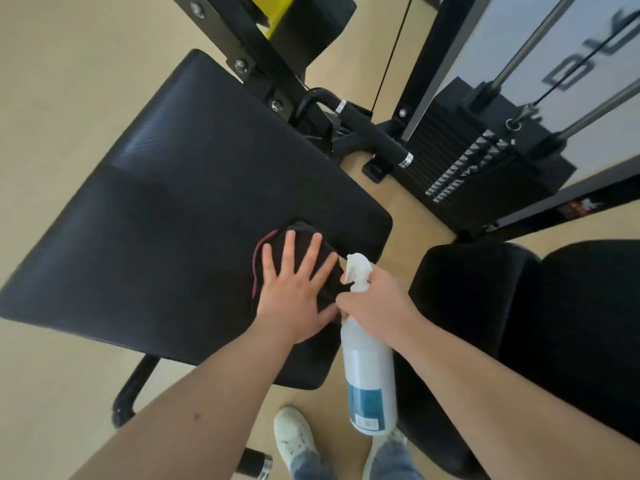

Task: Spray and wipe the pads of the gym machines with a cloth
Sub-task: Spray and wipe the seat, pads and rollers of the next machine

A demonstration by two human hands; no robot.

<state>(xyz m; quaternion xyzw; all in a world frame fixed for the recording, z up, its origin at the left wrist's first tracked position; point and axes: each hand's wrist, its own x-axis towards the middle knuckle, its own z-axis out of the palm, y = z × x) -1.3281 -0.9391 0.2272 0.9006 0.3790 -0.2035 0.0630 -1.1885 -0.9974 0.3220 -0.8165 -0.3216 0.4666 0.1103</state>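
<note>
A wide black bench pad (166,216) fills the middle left of the head view. A dark cloth (325,249) with a maroon edge lies on the pad near its right corner. My left hand (294,289) presses flat on the cloth, fingers spread and straight. Just to the right, my right hand (375,306) grips the neck of a white spray bottle (369,372) with a blue label. The bottle hangs upright over the floor beside the pad's right edge, its nozzle pointing left toward the cloth.
A second black padded seat (540,327) stands at the right. Behind it is a black weight stack (474,161) with steel guide rods and a cable. A black frame with foam roller bars (377,136) sits behind the bench. My white shoes (294,434) stand on the beige floor.
</note>
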